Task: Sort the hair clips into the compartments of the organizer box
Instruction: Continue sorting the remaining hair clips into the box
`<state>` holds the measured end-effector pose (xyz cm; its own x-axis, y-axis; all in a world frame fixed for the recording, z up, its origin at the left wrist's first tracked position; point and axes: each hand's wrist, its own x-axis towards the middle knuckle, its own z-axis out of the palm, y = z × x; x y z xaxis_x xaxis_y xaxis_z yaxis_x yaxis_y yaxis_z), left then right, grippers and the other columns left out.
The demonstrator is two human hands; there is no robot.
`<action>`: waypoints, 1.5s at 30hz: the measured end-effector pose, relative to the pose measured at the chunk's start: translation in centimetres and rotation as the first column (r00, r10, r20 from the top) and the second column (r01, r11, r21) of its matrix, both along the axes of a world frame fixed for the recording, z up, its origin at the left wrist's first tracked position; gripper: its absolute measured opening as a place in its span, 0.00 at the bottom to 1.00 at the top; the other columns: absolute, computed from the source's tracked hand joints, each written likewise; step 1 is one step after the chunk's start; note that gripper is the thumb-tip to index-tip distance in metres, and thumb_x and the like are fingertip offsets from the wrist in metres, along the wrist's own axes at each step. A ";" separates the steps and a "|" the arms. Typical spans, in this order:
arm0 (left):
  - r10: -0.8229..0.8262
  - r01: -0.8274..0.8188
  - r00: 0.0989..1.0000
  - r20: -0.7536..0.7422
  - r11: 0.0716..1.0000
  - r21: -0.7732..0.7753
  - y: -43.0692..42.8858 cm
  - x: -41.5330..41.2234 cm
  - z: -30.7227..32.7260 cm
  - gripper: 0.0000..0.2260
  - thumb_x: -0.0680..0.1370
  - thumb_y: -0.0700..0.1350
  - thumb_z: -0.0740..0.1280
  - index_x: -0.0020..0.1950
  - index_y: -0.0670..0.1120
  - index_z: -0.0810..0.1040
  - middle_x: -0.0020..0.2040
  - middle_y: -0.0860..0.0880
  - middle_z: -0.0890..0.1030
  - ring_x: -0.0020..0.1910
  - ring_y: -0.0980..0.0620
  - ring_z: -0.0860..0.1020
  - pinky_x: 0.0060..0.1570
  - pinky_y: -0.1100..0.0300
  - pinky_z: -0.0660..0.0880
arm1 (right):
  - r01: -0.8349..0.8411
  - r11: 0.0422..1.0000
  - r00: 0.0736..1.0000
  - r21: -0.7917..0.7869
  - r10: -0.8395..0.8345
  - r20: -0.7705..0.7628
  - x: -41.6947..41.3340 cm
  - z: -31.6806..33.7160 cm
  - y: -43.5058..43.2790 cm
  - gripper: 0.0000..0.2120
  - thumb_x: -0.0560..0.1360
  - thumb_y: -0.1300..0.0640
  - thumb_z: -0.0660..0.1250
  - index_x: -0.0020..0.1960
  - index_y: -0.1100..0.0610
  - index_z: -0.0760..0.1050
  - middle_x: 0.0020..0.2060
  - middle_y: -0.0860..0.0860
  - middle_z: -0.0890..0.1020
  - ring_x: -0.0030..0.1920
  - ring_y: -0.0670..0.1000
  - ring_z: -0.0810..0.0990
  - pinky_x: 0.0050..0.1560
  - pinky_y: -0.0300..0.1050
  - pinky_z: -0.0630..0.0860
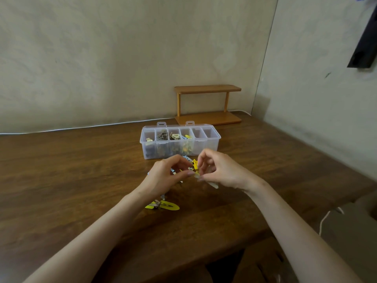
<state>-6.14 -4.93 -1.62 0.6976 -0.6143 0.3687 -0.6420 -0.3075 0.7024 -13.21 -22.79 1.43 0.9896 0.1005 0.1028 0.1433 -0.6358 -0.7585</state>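
Just in front of the organizer box [204,149], find the pale clip [213,185] pinched in the right hand [222,170] fingertips, long axis trailing back under the palm. Read the left hand [165,174] as narrowly curled at the clip's tip; cannot tell whether gripping. Favour the right hand, nearer the empty right-end compartments [208,133].

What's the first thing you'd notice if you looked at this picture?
The left hand and right hand meet over a heap of hair clips in the middle, the right hand pinching a pale clip. Right behind sits the clear organizer box, its four left compartments holding clips, the two right ones looking empty.
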 end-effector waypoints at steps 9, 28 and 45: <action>0.005 -0.005 1.000 -0.021 1.000 -0.007 0.3 0.1 0.1 0.05 0.72 0.46 0.71 0.46 0.49 0.78 0.42 0.55 0.80 0.41 0.61 0.78 0.37 0.71 0.72 | 0.048 0.994 0.983 0.096 -0.065 0.173 1.1 -1.1 0.9 0.08 0.69 0.62 0.74 0.44 0.52 0.77 0.42 0.46 0.81 0.45 0.41 0.80 0.46 0.37 0.76; 0.307 -0.305 0.939 0.156 0.952 -0.033 1.3 2.1 -0.6 0.02 0.75 0.42 0.67 0.47 0.47 0.77 0.44 0.53 0.79 0.41 0.57 0.77 0.40 0.62 0.76 | 0.388 0.895 0.790 0.220 -0.445 0.421 8.7 0.4 -0.6 0.05 0.73 0.66 0.69 0.47 0.63 0.83 0.43 0.55 0.81 0.44 0.53 0.82 0.47 0.43 0.81; 0.274 -0.285 0.955 0.115 0.954 0.093 2.2 2.8 0.6 0.04 0.74 0.44 0.70 0.41 0.49 0.76 0.37 0.55 0.79 0.38 0.55 0.77 0.39 0.59 0.75 | 0.387 0.890 0.829 -0.240 -0.223 0.513 11.3 -0.5 0.2 0.07 0.76 0.56 0.64 0.52 0.53 0.77 0.44 0.48 0.84 0.52 0.50 0.77 0.58 0.47 0.64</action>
<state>-3.31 -2.73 -1.04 0.8100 -0.4398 0.3878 -0.5846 -0.5545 0.5922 -1.89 -22.54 0.96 0.8180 -0.0902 0.5681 0.1782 -0.8992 -0.3995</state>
